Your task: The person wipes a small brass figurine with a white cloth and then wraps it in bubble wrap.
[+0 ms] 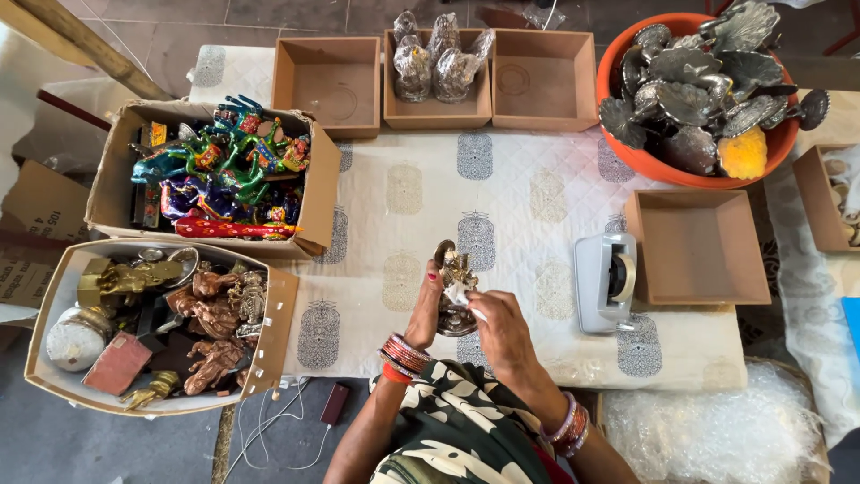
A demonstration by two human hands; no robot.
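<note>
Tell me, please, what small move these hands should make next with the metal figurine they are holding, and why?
Probably set it into the empty box on the right. The left hand steadies the metal figurine upright while the right hand works a small white scrap against it. Wrapped figurines already stand in a box, so this one seems nearly ready; the tape dispenser is beside that box.

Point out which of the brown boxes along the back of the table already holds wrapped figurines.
The middle box of the back row: wrapped figurines stand in it, while the left box and the right box beside it show bare bottoms.
</note>
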